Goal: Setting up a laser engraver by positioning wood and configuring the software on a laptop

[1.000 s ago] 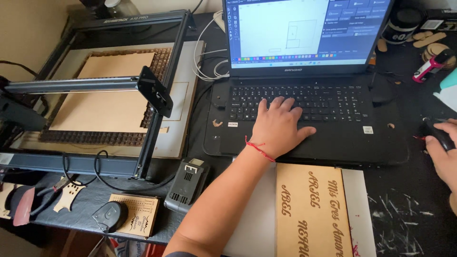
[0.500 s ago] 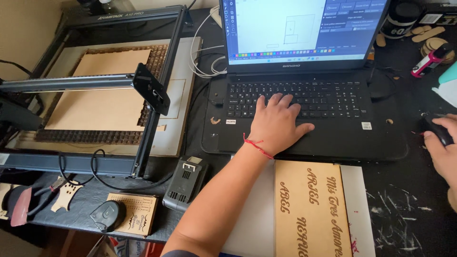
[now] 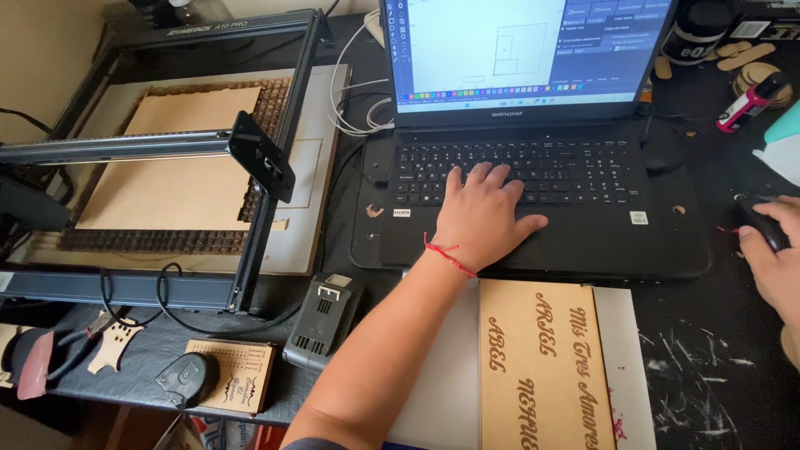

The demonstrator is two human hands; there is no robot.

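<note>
A dark work table [image 3: 708, 358] was seen to fill the view, scuffed with white marks toward four o'clock.

A laser engraver frame [image 3: 167, 150] was noted from nine to eleven o'clock, with a pale wooden sheet [image 3: 167, 175] lying flat on its honeycomb bed and the black engraving head [image 3: 262, 157] set on the crossbar at the sheet's right edge.

A black laptop [image 3: 533, 150] was recorded at twelve to one o'clock, lid open, screen lit with a drawing program. White cables [image 3: 354, 83] were coiled between engraver and laptop.

An engraved wooden board [image 3: 546, 367] with script lettering was found at six o'clock, laid on a white sheet [image 3: 442, 383], just below the laptop's front edge.

The left hand [image 3: 483, 217] was laid flat on the laptop's keyboard, fingers spread open on the keys, thumb out over the palm rest; nothing was held. A red string [image 3: 448, 254] was tied at the wrist.

The right hand [image 3: 775, 258] was seen at three o'clock, partly cut by the frame edge, cupped loosely over a black mouse [image 3: 760, 223] on the table, fingers resting on it.

A black power adapter [image 3: 323, 318] was logged at seven o'clock, and a small engraved plaque [image 3: 237, 375] with a black object [image 3: 187, 379] beside it at eight o'clock.

A red-and-white tube [image 3: 746, 104] lay at two o'clock.
</note>
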